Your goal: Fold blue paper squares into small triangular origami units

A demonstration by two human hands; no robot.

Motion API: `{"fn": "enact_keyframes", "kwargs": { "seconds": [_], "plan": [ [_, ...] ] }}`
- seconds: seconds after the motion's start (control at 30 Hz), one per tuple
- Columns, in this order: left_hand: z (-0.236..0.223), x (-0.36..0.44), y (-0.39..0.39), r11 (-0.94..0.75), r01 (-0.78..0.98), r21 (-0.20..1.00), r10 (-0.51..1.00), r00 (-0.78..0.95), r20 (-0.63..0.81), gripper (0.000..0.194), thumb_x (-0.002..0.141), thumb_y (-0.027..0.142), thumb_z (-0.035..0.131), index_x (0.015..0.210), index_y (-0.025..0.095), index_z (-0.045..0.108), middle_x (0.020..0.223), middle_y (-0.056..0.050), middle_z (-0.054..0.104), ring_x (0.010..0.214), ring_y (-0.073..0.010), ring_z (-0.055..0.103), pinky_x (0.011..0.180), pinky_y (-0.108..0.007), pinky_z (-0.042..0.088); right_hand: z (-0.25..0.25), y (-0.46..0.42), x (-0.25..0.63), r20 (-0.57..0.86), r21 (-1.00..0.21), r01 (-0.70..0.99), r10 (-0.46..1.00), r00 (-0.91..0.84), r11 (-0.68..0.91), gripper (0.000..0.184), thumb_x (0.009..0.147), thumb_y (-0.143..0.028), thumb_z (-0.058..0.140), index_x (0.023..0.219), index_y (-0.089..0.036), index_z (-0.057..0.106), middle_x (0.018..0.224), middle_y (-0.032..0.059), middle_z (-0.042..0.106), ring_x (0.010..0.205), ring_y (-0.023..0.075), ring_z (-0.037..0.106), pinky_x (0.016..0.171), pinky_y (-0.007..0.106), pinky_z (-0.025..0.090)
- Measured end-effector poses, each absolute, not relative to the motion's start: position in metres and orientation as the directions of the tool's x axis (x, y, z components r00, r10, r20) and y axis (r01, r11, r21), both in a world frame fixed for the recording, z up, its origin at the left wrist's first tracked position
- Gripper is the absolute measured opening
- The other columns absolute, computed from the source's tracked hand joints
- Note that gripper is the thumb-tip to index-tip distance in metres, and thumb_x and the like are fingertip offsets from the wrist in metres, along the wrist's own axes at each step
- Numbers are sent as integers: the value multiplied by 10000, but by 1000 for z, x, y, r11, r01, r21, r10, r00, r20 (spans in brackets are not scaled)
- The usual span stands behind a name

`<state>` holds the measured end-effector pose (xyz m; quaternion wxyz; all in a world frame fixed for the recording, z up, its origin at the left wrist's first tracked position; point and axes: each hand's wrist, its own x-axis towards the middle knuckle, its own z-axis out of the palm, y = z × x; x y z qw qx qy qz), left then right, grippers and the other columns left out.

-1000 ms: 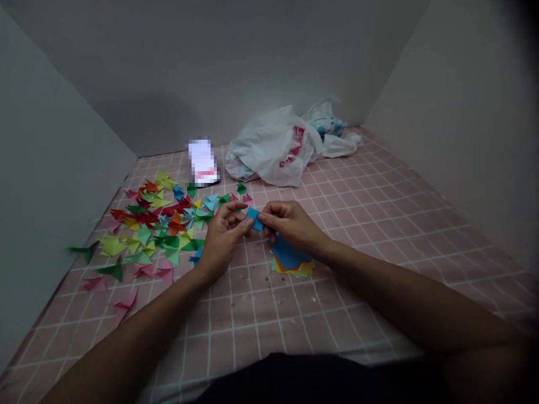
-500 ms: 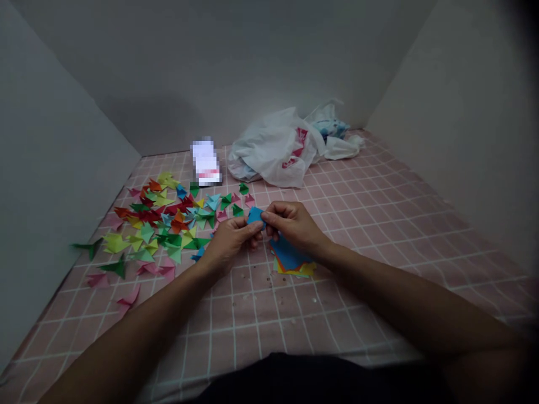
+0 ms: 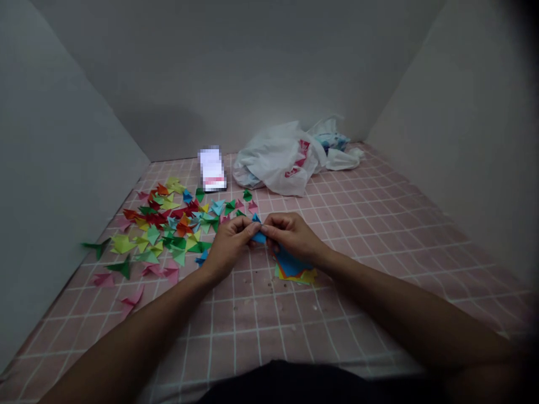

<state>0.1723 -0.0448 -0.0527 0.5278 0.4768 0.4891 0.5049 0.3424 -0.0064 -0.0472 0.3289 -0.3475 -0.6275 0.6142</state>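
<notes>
Pinches blue paper [image 3: 259,238] mid-frame in fingertips [image 3: 254,228] of left hand [image 3: 228,246] and right hand [image 3: 293,238], near paper shapes [image 3: 185,226] at frame left.

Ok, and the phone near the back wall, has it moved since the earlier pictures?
No. Judged against the white plastic bag, the phone keeps its place, left of it with the same gap; the whole view shifted.

Ahead of me I saw a phone [image 3: 213,168] with a bright, blurred screen near the grey back wall [image 3: 261,67], and to its right a crumpled white plastic bag [image 3: 269,160] with red markings beside a smaller white-and-blue bundle [image 3: 334,141], all on a pink cloth [image 3: 379,224] gridded with white lines.
</notes>
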Motion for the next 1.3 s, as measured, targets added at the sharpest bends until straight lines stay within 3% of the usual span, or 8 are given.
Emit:
{"fn": "enact_keyframes", "kwargs": {
  "seconds": [0.23, 0.33, 0.47, 0.6, 0.87, 0.97, 1.17, 1.3],
  "plan": [
    [-54, 174, -48, -49, -33, 998, 999, 4, 49, 345, 829, 475, 721, 725, 160, 626, 596, 23, 606, 517, -92, 536, 528, -210, 435, -46, -5, 343, 119, -978, 78, 832, -541, 191, 294, 863, -384, 609, 646, -192, 556, 557, -25, 563, 491, 96, 492, 488, 228, 373],
    [-51, 176, -48, 1, -41, 999, 997, 78, 2, 379, 799, 514, 741, 737, 162, 613, 618, 12, 638, 505, -94, 550, 512, -210, 441, -44, -3, 343, 143, -975, 74, 845, -516, 210, 266, 857, -375, 595, 664, -196, 551, 546, -32, 544, 493, 102, 486, 496, 233, 380],
    [-49, 176, -51, -41, -6, 999, 999, 25, 41, 406, 787, 531, 754, 717, 163, 598, 588, 16, 631, 472, -89, 545, 488, -204, 432, -44, -4, 342, 230, -953, 56, 829, -509, 299, 259, 878, -378, 581, 697, -195, 556, 580, -25, 549, 523, 111, 502, 506, 232, 383],
    [-50, 178, -53, -35, -12, 999, 998, 46, 35, 434, 773, 568, 758, 731, 160, 614, 612, 2, 655, 480, -101, 574, 499, -219, 467, -43, -5, 341, 220, -954, 56, 811, -542, 295, 237, 886, -379, 578, 736, -199, 546, 580, -30, 544, 500, 117, 504, 491, 235, 381],
    [-43, 178, -57, -87, 143, 986, 996, 48, 81, 375, 843, 513, 661, 697, 183, 558, 559, 3, 643, 428, -114, 575, 449, -215, 434, -42, -10, 343, 449, -792, 207, 778, -440, 575, 251, 935, -283, 531, 694, -216, 504, 577, -11, 569, 515, 135, 533, 541, 262, 377],
    [-42, 178, -60, -143, 200, 969, 990, 29, 140, 366, 870, 483, 630, 668, 195, 533, 526, 15, 611, 408, -108, 546, 433, -211, 406, -43, -11, 343, 455, -799, 184, 775, -440, 573, 253, 942, -313, 542, 709, -218, 516, 563, -16, 567, 492, 135, 525, 523, 262, 377],
    [-49, 183, -63, -228, 104, 968, 970, -59, 235, 382, 894, 506, 631, 698, 189, 549, 574, 22, 606, 461, -110, 575, 485, -224, 450, -50, -9, 337, 279, -939, 24, 803, -527, 342, 295, 945, -435, 538, 746, -219, 507, 582, -27, 564, 458, 129, 534, 466, 244, 408],
    [-52, 185, -64, -241, 43, 970, 965, -96, 244, 402, 868, 535, 668, 715, 178, 563, 624, 9, 634, 509, -111, 592, 526, -233, 484, -50, -9, 338, 411, -845, 94, 751, -517, 526, 270, 953, -329, 504, 707, -218, 484, 600, -27, 537, 514, 122, 510, 523, 242, 387]
  ]
}}
